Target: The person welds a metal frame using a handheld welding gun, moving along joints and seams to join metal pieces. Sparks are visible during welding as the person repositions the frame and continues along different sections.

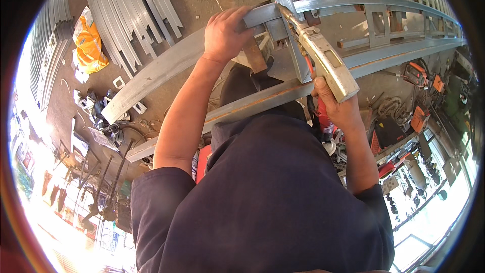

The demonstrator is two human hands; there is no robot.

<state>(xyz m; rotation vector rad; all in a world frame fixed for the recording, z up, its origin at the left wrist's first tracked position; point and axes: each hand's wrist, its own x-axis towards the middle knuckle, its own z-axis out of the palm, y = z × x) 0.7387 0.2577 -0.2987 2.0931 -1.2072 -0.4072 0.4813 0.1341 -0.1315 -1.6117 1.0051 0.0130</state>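
Observation:
My left hand (226, 34) grips the top edge of a long grey steel tube (161, 71) that belongs to a welded metal frame (374, 7). A handheld welding torch (323, 60), boxy and beige with a thin brass nozzle, is held in my right hand (337, 108). Its nozzle tip touches the tube joint just right of my left hand. A second grey rail (262, 98) runs below, across my chest. My dark blue shirt fills the lower middle of the view.
Bundled grey metal profiles (136, 0) lie on the concrete floor at upper left beside an orange bag (90, 43). Cables and small tools (101, 116) clutter the left. Orange and red power tools (419, 96) sit on a bench at right.

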